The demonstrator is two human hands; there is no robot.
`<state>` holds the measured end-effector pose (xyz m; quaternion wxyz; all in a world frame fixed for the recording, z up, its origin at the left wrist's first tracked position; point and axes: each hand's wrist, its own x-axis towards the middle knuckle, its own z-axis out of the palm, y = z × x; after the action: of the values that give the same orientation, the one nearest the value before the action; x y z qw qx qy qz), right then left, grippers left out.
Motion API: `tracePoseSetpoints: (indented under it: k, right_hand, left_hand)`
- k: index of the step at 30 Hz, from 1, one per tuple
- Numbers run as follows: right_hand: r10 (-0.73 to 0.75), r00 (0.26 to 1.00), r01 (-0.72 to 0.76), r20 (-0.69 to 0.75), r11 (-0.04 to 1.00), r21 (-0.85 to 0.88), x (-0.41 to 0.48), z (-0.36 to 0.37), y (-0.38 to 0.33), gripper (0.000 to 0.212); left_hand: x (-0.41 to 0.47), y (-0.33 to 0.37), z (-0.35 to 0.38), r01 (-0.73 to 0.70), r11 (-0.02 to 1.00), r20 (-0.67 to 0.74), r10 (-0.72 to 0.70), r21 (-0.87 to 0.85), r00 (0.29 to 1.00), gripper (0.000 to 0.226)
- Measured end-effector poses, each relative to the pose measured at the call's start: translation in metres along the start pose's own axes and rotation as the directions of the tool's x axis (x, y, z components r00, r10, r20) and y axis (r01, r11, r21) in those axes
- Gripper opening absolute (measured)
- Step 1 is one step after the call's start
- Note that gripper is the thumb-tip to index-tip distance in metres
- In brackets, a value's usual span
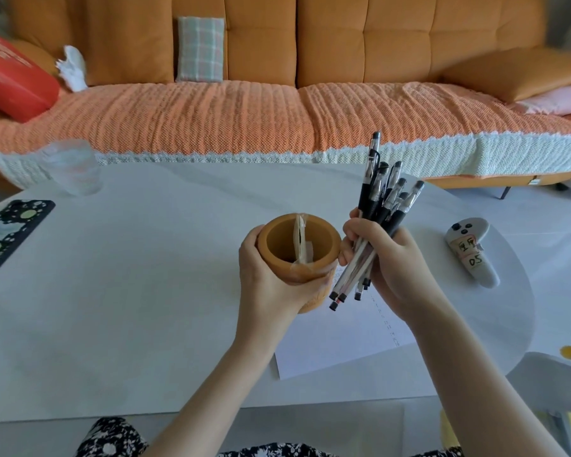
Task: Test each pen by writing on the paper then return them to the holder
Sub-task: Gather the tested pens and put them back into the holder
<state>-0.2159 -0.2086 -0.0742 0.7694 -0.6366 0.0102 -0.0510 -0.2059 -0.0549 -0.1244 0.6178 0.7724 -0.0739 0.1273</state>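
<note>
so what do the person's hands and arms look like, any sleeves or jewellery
Both the left hand and the right hand are bare: no gloves, and no rings, watch or bracelet that show. The forearms are uncovered, with no sleeve in view. Below them is black fabric with a white floral print, apparently the person's clothing.

head cam | faces forward-down | close over table (112,308) (sofa (343,44) beyond)
</note>
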Motion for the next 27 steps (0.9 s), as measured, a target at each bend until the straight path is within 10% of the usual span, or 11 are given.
tracePoseSetpoints:
  k: [10,18,27]
  right_hand:
    - [-0.041,0.999,0.039,0.034,0.997,0.06,-0.001,0.016,-0.02,0.026]
    - [-0.048,0.981,0.046,0.188,0.999,0.016,0.0,0.044,-0.034,0.029]
    - [-0.039,0.998,0.049,0.047,0.966,-0.253,0.005,0.064,-0.039,0.037]
  left_hand:
    - [-0.004,0.008,-0.015,0.043,0.987,0.166,-0.069,0.154,0.984,0.117]
    - [0.011,0.065,-0.042,0.134,0.924,0.274,-0.033,-0.359,0.961,0.052]
    - [0.026,0.089,-0.04,0.133,0.983,0.412,-0.069,-0.129,0.909,0.043]
